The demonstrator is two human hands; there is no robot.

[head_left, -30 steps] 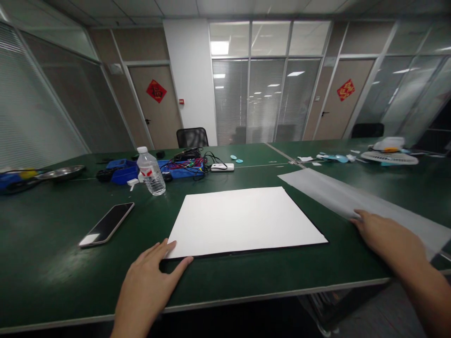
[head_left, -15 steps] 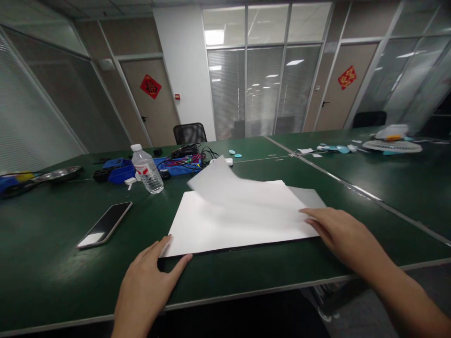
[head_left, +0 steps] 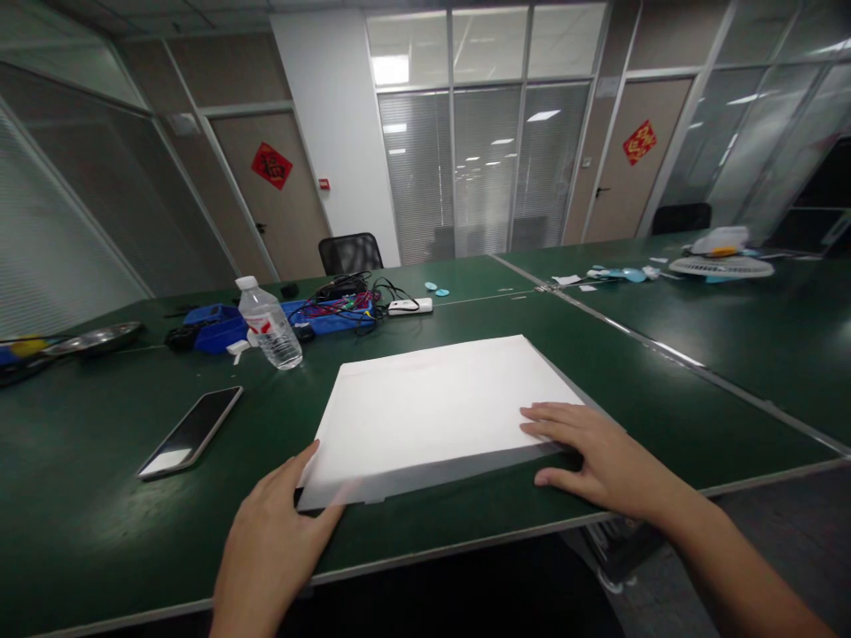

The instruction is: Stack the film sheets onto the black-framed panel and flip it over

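White paper lies on the green table in front of me. A greyish see-through sheet shows past its front and right edges. At the near left corner is my left hand, its thumb and fingers apart; the fingertips touch the paper's left edge, and the thumb tip shows faintly through the see-through sheet. My right hand rests palm down at the paper's right side, fingers stretched over the white surface and thumb spread off its front edge. Neither hand grips anything.
To the left lie a phone and, behind it, an upright plastic water bottle. Blue trays with tangled cables and a white power strip stand farther back. A white fan-like grille lies at the far right.
The raised, curling sheet has come down and now lies flat on the pile. My right hand has moved left and flattened onto the paper. The left hand stays at its corner.
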